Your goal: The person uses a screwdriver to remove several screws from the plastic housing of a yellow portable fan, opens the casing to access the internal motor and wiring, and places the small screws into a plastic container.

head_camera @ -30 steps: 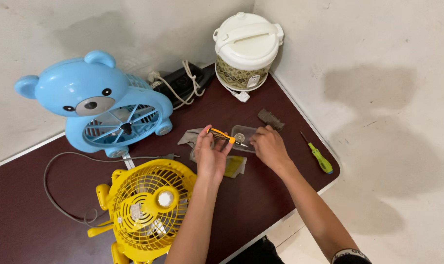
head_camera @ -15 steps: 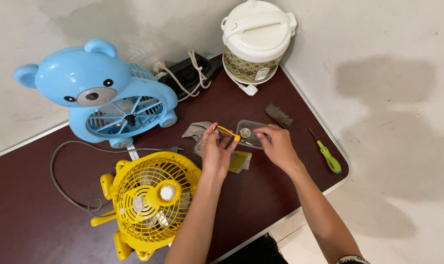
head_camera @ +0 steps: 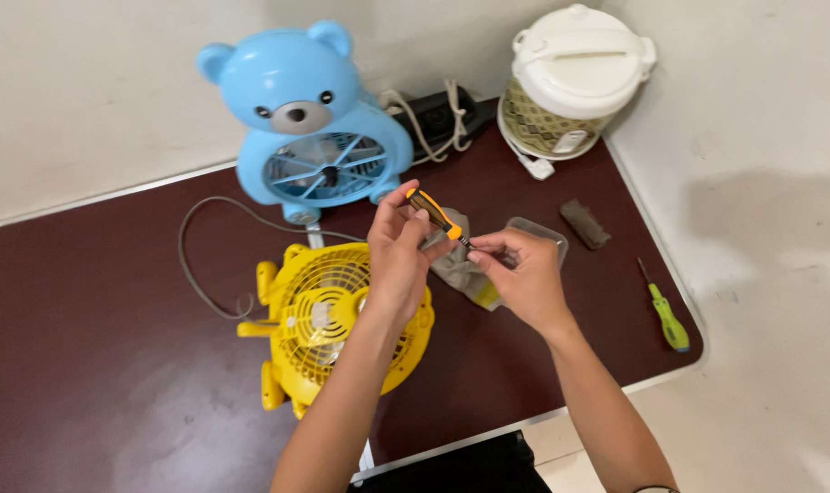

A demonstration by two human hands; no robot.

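Observation:
My left hand (head_camera: 399, 254) grips the orange and black handle of a small screwdriver (head_camera: 436, 217), held above the table. My right hand (head_camera: 523, 272) pinches the screwdriver's metal tip between thumb and fingers. Below my left wrist lies a yellow fan (head_camera: 324, 319), flat on its back with the grille up. A grey cloth (head_camera: 461, 265) and a clear plastic tray (head_camera: 541, 234) sit under my hands.
A blue bear-shaped fan (head_camera: 310, 128) stands at the back of the dark red table (head_camera: 114, 347). A white rice cooker (head_camera: 570, 82) and a black power strip (head_camera: 438, 114) are at the far right. A green screwdriver (head_camera: 666, 310) and a dark brush (head_camera: 584, 224) lie near the right edge.
The view has shifted, so everything sits further right and lower. My hands have lifted the screwdriver off the tray and now hold it in the air.

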